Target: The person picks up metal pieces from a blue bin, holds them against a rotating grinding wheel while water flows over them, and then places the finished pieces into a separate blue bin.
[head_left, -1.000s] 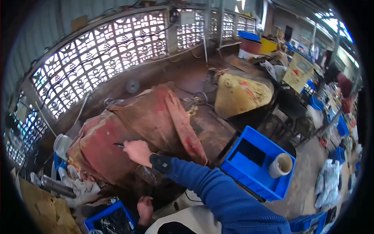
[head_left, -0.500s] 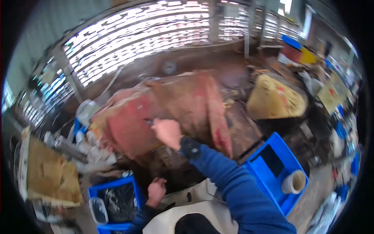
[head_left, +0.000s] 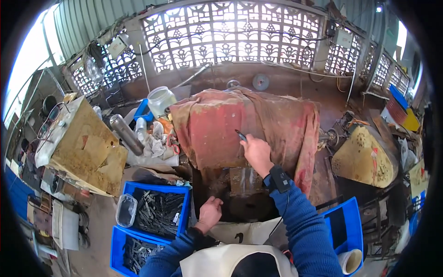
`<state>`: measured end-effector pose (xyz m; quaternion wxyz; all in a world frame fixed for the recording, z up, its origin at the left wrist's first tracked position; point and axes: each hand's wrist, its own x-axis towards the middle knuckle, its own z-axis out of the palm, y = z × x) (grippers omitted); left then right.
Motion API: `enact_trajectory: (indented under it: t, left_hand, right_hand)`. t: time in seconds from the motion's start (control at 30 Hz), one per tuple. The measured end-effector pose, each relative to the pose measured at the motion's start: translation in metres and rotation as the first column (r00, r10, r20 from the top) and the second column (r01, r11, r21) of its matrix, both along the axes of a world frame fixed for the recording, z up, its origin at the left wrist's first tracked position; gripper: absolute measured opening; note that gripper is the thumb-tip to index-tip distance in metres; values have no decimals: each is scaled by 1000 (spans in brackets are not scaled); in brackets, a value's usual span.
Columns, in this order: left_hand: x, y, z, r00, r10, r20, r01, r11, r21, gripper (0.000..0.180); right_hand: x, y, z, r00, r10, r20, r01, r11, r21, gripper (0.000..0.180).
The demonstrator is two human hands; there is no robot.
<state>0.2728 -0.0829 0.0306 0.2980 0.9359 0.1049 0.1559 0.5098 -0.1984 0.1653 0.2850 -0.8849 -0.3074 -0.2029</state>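
My right hand [head_left: 257, 153] is raised in front of a red-brown draped cloth [head_left: 217, 131], with a wristband on its wrist. Its fingers are closed on a small dark slim piece [head_left: 240, 135] whose narrow end points up and left; its exact kind is too small to tell. Lower down, my left hand [head_left: 210, 213] is curled in front of the pale apron [head_left: 249, 232], beside the blue bin. Whatever its fingers may hold is hidden. Below the cloth lies a dark wet hollow [head_left: 249, 207] with a brownish board [head_left: 246, 181] at its back.
At my left, a blue bin [head_left: 186, 207] of dark metal strips carries a clear plastic tub [head_left: 125, 210]; another blue bin [head_left: 116, 249] sits nearer. A blue tray [head_left: 355, 226] with a cream cup [head_left: 350, 261] is at right. A yellowed block [head_left: 364, 159] stands beyond it.
The view has swung left and steadied, so the scene sits further right. My right hand still holds the small dark piece before the cloth; my left hand stays low.
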Motion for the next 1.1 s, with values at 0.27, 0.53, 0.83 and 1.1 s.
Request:
enact_trajectory:
  t: [0.27, 0.53, 0.83, 1.1]
  left_hand:
    - [0, 3, 0, 1000, 7, 23, -7, 1000, -5, 13]
    - [-7, -1, 1, 999, -5, 41, 7, 1000, -27, 13]
    - [3, 12, -31, 973, -53, 224, 69, 995, -68, 15]
    - [11, 21, 1, 948, 3, 318, -8, 1000, 17, 26]
  right_hand:
    - [-2, 3, 2, 1000, -17, 2, 18, 1000, -19, 24]
    - [-3, 0, -5, 1000, -26, 9, 26, 999, -22, 24]
    - [-3, -1, -1, 998, -59, 36, 59, 998, 1, 28]
    - [-143, -91, -20, 959, 248, -135, -200, 935, 291, 22]
